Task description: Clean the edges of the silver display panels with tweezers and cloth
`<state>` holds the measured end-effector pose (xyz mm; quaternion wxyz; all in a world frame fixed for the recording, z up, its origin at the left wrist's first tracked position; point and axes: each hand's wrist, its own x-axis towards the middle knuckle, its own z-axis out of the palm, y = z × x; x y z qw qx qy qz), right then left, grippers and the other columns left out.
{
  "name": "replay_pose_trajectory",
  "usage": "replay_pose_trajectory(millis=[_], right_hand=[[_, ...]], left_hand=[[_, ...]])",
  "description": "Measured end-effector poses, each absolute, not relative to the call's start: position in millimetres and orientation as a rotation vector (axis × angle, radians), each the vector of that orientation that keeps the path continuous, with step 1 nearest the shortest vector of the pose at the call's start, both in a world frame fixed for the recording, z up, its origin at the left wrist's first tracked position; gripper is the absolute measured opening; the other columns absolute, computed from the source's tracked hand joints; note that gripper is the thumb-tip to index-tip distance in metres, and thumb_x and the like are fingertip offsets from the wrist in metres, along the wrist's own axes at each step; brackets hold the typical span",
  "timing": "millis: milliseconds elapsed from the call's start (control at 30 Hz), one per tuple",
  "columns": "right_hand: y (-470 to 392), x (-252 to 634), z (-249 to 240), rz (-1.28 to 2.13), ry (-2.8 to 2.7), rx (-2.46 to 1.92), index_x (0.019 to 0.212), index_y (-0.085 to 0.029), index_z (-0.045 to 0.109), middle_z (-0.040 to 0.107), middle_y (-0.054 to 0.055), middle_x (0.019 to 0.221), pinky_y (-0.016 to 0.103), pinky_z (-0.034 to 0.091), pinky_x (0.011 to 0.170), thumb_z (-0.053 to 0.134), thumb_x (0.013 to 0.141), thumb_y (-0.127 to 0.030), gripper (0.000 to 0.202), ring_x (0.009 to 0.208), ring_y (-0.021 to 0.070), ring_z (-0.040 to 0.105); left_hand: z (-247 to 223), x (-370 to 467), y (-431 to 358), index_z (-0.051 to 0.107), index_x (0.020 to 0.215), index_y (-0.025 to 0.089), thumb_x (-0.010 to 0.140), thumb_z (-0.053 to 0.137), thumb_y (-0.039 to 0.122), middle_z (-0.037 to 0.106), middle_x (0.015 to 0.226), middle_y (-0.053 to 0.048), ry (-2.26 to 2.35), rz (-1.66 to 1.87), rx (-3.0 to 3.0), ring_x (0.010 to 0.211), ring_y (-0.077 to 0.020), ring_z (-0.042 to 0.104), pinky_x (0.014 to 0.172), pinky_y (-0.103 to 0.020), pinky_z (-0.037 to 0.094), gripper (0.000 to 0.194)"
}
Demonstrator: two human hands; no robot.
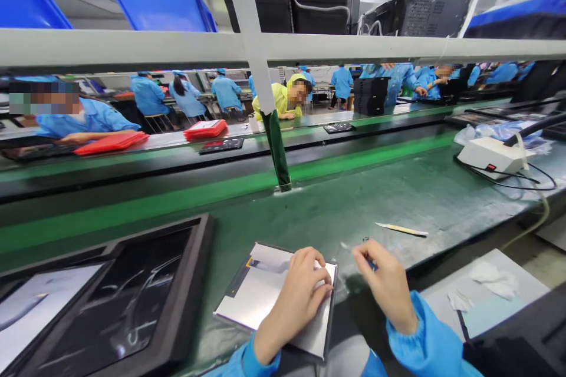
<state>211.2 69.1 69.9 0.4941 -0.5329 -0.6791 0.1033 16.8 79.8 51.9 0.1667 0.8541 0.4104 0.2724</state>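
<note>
Silver panel (pixel 265 294), illegible marks (pixel 254 263), left hand (pixel 304 287) atop, right hand (pixel 385 278) gripping tool (pixel 372 265)

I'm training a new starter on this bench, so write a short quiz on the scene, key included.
1. True or false: the left hand is on the silver panel.
2. What lies on the green bench just beyond the right hand?
A. A blue bin
B. A thin yellow tool
C. A red folder
3. Fill the gap: in the picture, the black tray lies to the ___ of the silver panel.

Key: 1. True. 2. B. 3. Left.
</note>
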Motion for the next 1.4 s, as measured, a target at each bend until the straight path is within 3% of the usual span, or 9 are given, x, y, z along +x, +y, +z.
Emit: replay_pose_trajectory(millis=[233, 433, 667, 833, 933, 1000, 1167, 1267, 1400], right_hand=[[19.2, 197.6, 0.0, 0.263, -1.772, -1.296, 0.078, -0.023, 0.061, 0.064, -0.002, 0.068, 0.019, 0.044, 0.054, 0.043, 0.102, -0.032, 0.031, 0.054, 0.0114, 0.063], [18.7, 195.6, -15.8, 0.616, -1.615, -1.370, 0.074, -0.022, 0.066, 0.065, 0.000, 0.066, 0.021, 0.045, 0.056, 0.052, 0.097, -0.045, 0.035, 0.057, 0.0142, 0.061], [17.0, 173.2, -18.4, 1.241, -0.936, -1.328, 0.067, -0.018, 0.063, 0.056, -0.002, 0.052, 0.023, 0.025, 0.037, 0.063, 0.072, -0.078, 0.060, 0.036, 0.0076, 0.032], [13.7, 168.6, -16.9, 1.092, -1.034, -1.398, 0.069, -0.021, 0.061, 0.057, -0.001, 0.050, 0.025, 0.026, 0.039, 0.056, 0.078, -0.078, 0.057, 0.038, 0.0111, 0.039], [11.9, 174.3, -19.4, 0.996, -1.239, -1.470, 0.070, -0.024, 0.058, 0.061, 0.000, 0.050, 0.026, 0.034, 0.046, 0.053, 0.084, -0.073, 0.051, 0.043, 0.0150, 0.051], [12.7, 177.5, -21.3, 1.003, -1.271, -1.465, 0.068, -0.025, 0.056, 0.061, 0.000, 0.049, 0.026, 0.036, 0.048, 0.053, 0.084, -0.073, 0.051, 0.045, 0.0155, 0.053], [18.2, 172.4, -23.5, 1.314, -0.923, -1.303, 0.063, -0.022, 0.052, 0.047, -0.005, 0.042, 0.022, 0.024, 0.036, 0.063, 0.067, -0.083, 0.062, 0.034, 0.0086, 0.036], [17.8, 164.5, -23.9, 1.379, -0.773, -1.260, 0.064, -0.021, 0.050, 0.044, -0.008, 0.043, 0.020, 0.018, 0.033, 0.065, 0.061, -0.085, 0.065, 0.032, 0.0044, 0.026], [12.2, 160.9, -23.8, 1.295, -0.854, -1.279, 0.067, -0.020, 0.052, 0.051, -0.005, 0.046, 0.020, 0.018, 0.036, 0.062, 0.070, -0.081, 0.062, 0.032, 0.0037, 0.025]], left_hand=[[54.8, 21.5, 83.2, 0.061, 0.084, 0.022, 0.090, 0.056, 0.011, 0.054, 0.107, -0.005, 1.076, 0.702, 2.335, 0.107, -0.0248, 0.047, 0.094, -0.043, 0.041, 0.013], [44.7, 29.3, 96.1, 0.060, 0.080, 0.021, 0.088, 0.057, 0.012, 0.057, 0.099, -0.004, 1.139, 0.678, 2.299, 0.099, -0.0241, 0.050, 0.087, -0.041, 0.043, 0.013], [33.9, 22.6, 63.6, 0.053, 0.083, 0.020, 0.094, 0.046, 0.013, 0.053, 0.097, -0.007, 1.286, 0.787, 2.276, 0.096, -0.0257, 0.049, 0.082, -0.044, 0.045, 0.015], [34.7, 30.1, 50.1, 0.055, 0.083, 0.021, 0.087, 0.044, 0.003, 0.053, 0.102, -0.007, 1.271, 0.927, 2.528, 0.101, -0.0265, 0.048, 0.090, -0.047, 0.043, 0.022], [43.3, 34.7, 66.6, 0.058, 0.081, 0.022, 0.085, 0.045, -0.001, 0.054, 0.103, -0.006, 1.200, 0.836, 2.617, 0.106, -0.0254, 0.048, 0.105, -0.054, 0.033, 0.026], [47.7, 34.7, 81.6, 0.060, 0.080, 0.022, 0.086, 0.049, 0.003, 0.055, 0.098, -0.004, 1.171, 0.744, 2.578, 0.100, -0.0235, 0.050, 0.102, -0.051, 0.037, 0.023], [43.8, 26.5, 89.0, 0.059, 0.079, 0.020, 0.089, 0.053, 0.012, 0.057, 0.092, -0.004, 1.227, 0.709, 2.491, 0.091, -0.0225, 0.052, 0.080, -0.039, 0.047, 0.014], [38.8, 23.5, 70.6, 0.058, 0.083, 0.019, 0.091, 0.048, 0.010, 0.055, 0.098, -0.008, 1.285, 0.733, 2.475, 0.094, -0.0249, 0.050, 0.081, -0.042, 0.046, 0.016], [40.9, 27.6, 62.2, 0.060, 0.083, 0.021, 0.089, 0.044, 0.006, 0.053, 0.106, -0.008, 1.123, 0.758, 2.532, 0.105, -0.0267, 0.046, 0.093, -0.049, 0.041, 0.023]])
